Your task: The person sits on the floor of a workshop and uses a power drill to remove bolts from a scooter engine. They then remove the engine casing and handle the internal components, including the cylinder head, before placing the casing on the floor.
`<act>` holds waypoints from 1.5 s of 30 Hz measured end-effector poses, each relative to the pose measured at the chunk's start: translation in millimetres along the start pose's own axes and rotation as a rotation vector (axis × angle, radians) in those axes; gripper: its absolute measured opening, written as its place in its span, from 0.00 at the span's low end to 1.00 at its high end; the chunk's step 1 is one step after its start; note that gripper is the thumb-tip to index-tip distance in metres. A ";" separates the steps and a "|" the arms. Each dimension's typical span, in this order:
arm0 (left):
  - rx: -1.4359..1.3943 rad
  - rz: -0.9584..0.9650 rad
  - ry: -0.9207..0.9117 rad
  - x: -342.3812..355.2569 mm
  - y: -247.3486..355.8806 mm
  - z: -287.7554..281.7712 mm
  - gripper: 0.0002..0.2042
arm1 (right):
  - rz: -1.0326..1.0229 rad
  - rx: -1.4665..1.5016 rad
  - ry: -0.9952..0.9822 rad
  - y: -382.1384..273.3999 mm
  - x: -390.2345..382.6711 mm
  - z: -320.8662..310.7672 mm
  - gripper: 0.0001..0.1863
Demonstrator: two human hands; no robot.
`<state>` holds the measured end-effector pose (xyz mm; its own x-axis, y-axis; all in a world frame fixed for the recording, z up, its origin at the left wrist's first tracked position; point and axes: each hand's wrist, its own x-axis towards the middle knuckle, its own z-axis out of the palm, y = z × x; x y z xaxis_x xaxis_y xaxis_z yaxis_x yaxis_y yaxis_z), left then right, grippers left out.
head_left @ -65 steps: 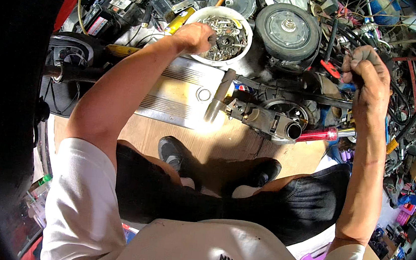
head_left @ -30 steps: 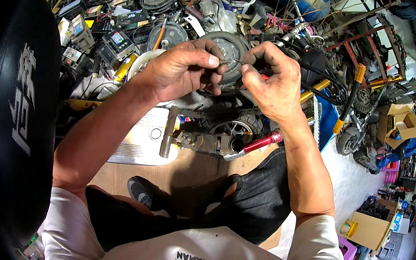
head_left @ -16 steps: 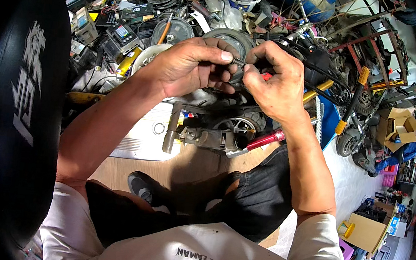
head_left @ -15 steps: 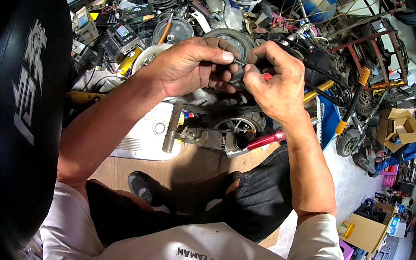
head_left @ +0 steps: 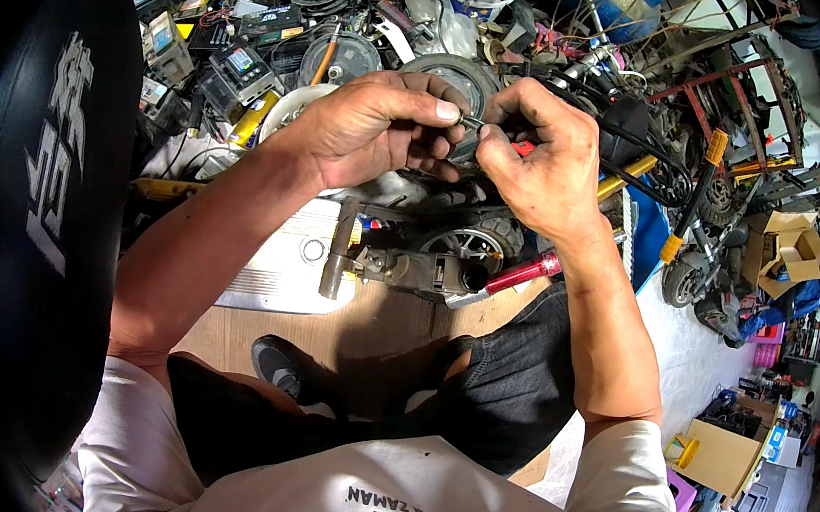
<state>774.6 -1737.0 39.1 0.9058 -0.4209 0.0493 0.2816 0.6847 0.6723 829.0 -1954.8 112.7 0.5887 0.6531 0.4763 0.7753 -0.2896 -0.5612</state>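
Between my two hands, a small dark metal pin-like piece (head_left: 471,122) is held in the air. My left hand (head_left: 398,127) pinches one end between thumb and forefinger, with its other fingers curled loosely below. My right hand (head_left: 543,155) grips the other end with thumb and bent forefinger. What the piece is exactly is too small to tell. Below the hands lies a greasy metal mechanical part (head_left: 409,271) with a short tube (head_left: 339,249) across its left end and a red tube (head_left: 525,271) at its right.
A white ribbed panel (head_left: 271,267) lies beneath my left forearm. Behind my hands are piled wheels (head_left: 456,81), batteries (head_left: 244,64) and cables. A black padded seat (head_left: 58,222) fills the left side. A bar with yellow grips (head_left: 694,199) and cardboard boxes (head_left: 794,249) are at the right.
Both hands stay nearly in place around the small piece. Its angle and the right fingers' hold shift slightly.
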 end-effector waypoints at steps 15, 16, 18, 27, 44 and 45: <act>0.024 0.010 0.052 -3.2 0.4 12.5 0.10 | -0.010 0.004 0.011 -2.6 -1.7 -1.6 0.06; 0.023 0.009 0.051 -3.3 0.7 12.7 0.10 | -0.012 0.006 0.011 -2.7 -1.5 -1.8 0.06; 0.024 0.009 0.053 -3.2 0.7 12.7 0.10 | -0.016 0.010 0.012 -2.8 -1.4 -2.2 0.06; 0.036 0.017 0.056 -0.6 -1.9 7.1 0.09 | 0.038 0.043 0.005 2.6 -4.0 0.0 0.06; -0.031 -0.039 0.727 -16.1 16.7 22.2 0.13 | 0.050 -0.037 -0.122 1.6 17.3 55.8 0.11; -0.033 -0.048 0.743 -22.3 17.9 21.5 0.14 | -0.024 -0.002 -0.097 2.9 19.4 59.2 0.12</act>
<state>752.6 -1728.2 66.0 0.8644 0.0542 -0.4999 0.3253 0.6979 0.6381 829.2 -1901.5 80.2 0.5450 0.7246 0.4219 0.7896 -0.2741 -0.5490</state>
